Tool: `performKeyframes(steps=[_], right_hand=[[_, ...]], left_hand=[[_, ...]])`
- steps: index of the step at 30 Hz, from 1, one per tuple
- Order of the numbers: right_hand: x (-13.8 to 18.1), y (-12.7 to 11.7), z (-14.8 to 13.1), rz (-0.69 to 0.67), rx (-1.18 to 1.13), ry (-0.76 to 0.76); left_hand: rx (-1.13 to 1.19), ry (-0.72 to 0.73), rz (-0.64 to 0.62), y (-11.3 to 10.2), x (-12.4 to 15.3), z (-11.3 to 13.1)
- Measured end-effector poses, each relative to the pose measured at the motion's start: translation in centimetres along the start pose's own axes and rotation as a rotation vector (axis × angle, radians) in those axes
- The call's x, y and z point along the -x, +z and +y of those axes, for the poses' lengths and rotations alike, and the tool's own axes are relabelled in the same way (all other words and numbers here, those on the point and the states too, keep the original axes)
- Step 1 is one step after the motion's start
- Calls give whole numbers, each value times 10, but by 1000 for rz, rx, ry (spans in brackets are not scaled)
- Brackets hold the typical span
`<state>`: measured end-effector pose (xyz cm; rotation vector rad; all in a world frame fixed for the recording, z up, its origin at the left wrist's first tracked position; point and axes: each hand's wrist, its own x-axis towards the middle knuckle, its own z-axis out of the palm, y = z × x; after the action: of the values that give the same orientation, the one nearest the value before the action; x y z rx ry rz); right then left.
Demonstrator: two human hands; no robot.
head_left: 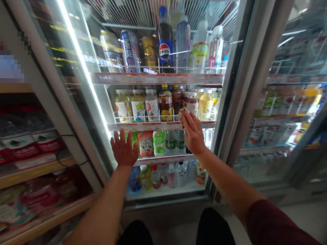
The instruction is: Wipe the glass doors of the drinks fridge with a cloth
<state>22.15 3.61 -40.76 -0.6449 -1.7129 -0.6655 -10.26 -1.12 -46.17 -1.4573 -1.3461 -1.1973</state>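
My left hand (124,148) is raised with its fingers spread, flat against or just before the glass door (163,141) of a lit drinks fridge. Nothing is in it. Higher up and to the right, my right hand (194,132) presses a crumpled brownish cloth (182,115) to the glass, its fingers close together over it. Behind the cloth stand bottles on the second shelf, among them a dark tea bottle with a yellow cap (166,102). A cola bottle (164,41) is on the shelf above.
A metal door frame (240,102) runs down the right, with another drinks fridge (278,119) beyond it. At left, wooden shelves (38,170) hold packaged goods, and a thin dark cable (73,166) loops there. My knees (216,228) are close below the fridge.
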Motion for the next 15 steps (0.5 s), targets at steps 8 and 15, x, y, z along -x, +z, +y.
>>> performKeyframes(steps=[8,15], right_hand=[[58,-15,25,-20,-51,-49],[60,-26,49,134,-11,78]], left_hand=[[22,-3,18,-1,0,1],[-11,-26,0,-1,0,3]])
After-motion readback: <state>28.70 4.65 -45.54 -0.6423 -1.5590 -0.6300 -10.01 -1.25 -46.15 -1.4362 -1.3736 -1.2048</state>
